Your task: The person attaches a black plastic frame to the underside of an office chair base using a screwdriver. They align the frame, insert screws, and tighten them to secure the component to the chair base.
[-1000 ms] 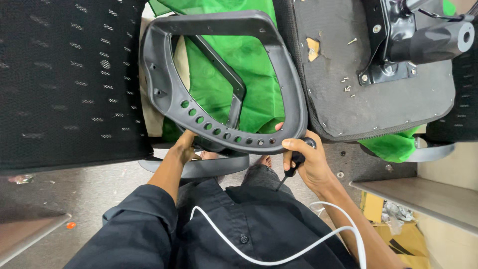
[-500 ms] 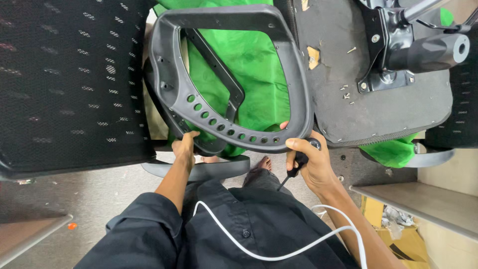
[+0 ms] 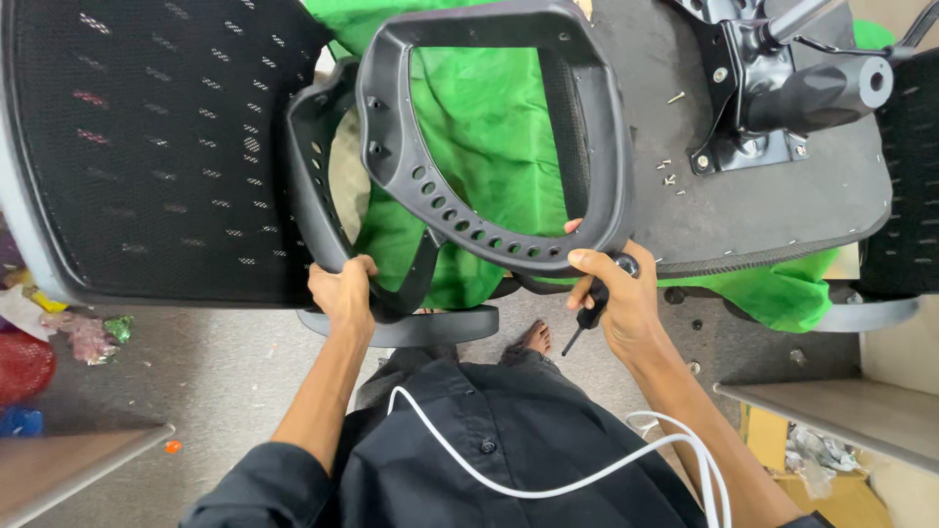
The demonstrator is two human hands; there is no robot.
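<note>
You are holding a dark grey plastic chair-back frame [image 3: 489,137] with a row of oval holes, raised over the green cloth [image 3: 479,117]. Your left hand [image 3: 342,293] is clamped around the frame's lower left edge. Your right hand [image 3: 616,298] is gripping the lower right rim and a black-handled screwdriver [image 3: 592,308] together, tip pointing down. A black mesh chair back [image 3: 147,147] is lying just left; an upturned grey seat base [image 3: 763,186] is lying right.
</note>
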